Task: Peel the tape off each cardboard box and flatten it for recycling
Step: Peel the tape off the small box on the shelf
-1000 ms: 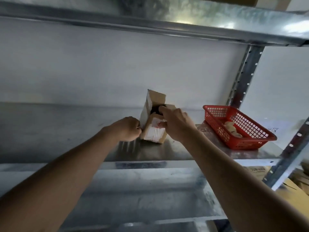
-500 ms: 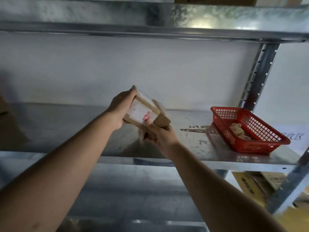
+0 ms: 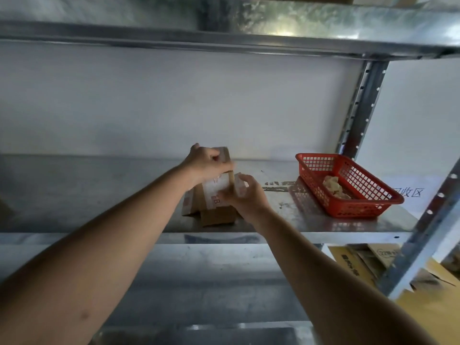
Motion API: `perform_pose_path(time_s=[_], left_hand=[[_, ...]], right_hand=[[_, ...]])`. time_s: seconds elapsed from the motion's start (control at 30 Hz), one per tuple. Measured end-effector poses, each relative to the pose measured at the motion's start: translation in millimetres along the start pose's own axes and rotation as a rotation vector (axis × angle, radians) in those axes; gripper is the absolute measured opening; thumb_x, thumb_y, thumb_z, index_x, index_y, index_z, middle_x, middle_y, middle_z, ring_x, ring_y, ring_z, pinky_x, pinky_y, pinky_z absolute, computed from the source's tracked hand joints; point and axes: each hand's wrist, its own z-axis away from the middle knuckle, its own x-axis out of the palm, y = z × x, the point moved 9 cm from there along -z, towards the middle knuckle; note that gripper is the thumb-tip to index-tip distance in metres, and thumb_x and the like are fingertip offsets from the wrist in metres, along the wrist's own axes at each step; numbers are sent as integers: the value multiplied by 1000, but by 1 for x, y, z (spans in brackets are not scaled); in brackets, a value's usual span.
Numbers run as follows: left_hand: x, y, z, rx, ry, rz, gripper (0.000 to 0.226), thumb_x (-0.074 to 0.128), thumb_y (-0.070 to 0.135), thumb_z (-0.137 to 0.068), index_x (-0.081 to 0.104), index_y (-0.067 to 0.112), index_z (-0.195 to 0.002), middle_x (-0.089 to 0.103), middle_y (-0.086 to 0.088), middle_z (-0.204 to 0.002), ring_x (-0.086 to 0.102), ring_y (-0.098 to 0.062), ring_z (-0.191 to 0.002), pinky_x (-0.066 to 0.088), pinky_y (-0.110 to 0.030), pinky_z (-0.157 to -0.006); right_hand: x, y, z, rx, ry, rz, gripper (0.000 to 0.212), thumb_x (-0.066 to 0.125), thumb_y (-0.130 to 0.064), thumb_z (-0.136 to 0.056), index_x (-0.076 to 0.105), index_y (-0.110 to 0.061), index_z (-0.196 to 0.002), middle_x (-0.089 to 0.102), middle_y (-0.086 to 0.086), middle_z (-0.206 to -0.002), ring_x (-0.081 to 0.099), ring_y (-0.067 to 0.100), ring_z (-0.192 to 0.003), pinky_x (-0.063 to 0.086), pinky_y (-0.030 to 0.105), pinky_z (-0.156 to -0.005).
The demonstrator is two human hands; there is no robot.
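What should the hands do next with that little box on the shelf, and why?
Probably peel the pale tape off next. The small cardboard box sits on the metal shelf with tape across it, the left hand grips its top, and the right hand pinches at the tape's edge. Wadded tape lies in the red basket, so the strip likely goes there.

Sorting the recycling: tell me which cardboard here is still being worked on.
The small taped cardboard box on the middle shelf, held by both the left hand and right hand. The yellow cardboard on the lower right lies untouched.
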Motion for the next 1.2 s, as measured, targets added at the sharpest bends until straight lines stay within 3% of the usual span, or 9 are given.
perform_pose_path(time_s=[0.07, 0.2, 0.3, 0.4, 0.57, 0.73, 0.83, 1.0, 1.2], left_hand=[[16, 4, -3, 25, -98, -45, 53, 66, 54, -96, 63, 19, -136, 40, -4, -151, 47, -23, -135, 40, -31, -108], [23, 2, -6, 67, -158, -47, 38, 46, 18, -110, 56, 14, -147, 48, -1, -152, 44, -12, -119, 34, -24, -93], [12, -6, -9, 43, -191, -95, 42, 40, 11, -111, 55, 21, -149, 39, 3, -163, 43, -17, -139, 26, -20, -102], [2, -8, -16, 5, -220, -216, 42, 39, 22, -112, 52, 32, -151, 40, -1, -159, 37, -25, -147, 23, -28, -119], [-20, -26, -19, 38, -95, -554, 49, 38, 70, -101, 48, 55, -146, 32, 1, -116, 48, -35, -126, 37, -44, -114], [-13, -28, -29, 185, -101, -388, 37, 38, 40, -110, 65, 42, -134, 45, -4, -147, 31, -34, -148, 15, -53, -126], [-8, -36, -30, 192, -155, -187, 38, 39, 26, -112, 63, 32, -141, 30, -3, -169, 7, -22, -160, 6, -47, -129], [-5, -36, -25, 263, -146, -144, 38, 38, 21, -113, 59, 23, -144, 38, -8, -164, 22, -22, -157, 14, -41, -128], [-8, -37, -27, 327, -104, -144, 40, 37, 20, -113, 58, 16, -147, 45, -4, -160, 32, -15, -152, 20, -37, -126]], right_hand=[[-13, 4, -1, -25, 47, 185, 95, 90, -55, -69, 44, -35, -150, 55, 4, -144, 53, 27, -128, 48, 48, -108], [-23, -7, 0, -149, 31, 194, 102, 90, -50, -72, 33, -44, -156, 47, 6, -148, 49, 25, -132, 45, 38, -104], [-21, -23, 1, -258, -8, 131, 81, 87, -30, -81, 47, -43, -150, 50, -3, -146, 51, 19, -132, 48, 46, -111], [-21, -33, -1, -324, 5, 129, 69, 85, -11, -81, 61, -33, -142, 60, -5, -133, 61, 18, -119, 54, 45, -103], [-27, -47, -5, -420, 104, 263, 63, 82, 2, -82, 68, -25, -137, 63, 0, -127, 64, 20, -112, 57, 41, -97], [4, -87, 18, -709, -43, 525, 56, 74, -19, -82, 67, -37, -134, 60, -8, -142, 57, 21, -127, 46, 42, -104], [8, -99, 23, -733, -43, 568, 47, 75, -39, -84, 70, -37, -130, 65, -9, -135, 62, 22, -118, 47, 43, -101], [10, -114, 28, -802, 41, 663, 23, 72, -32, -91, 76, -34, -113, 67, -9, -119, 64, 24, -100, 41, 28, -69], [13, -120, 35, -760, 95, 705, 19, 71, -30, -91, 78, -33, -108, 68, -11, -115, 66, 22, -95, 50, 31, -67]])
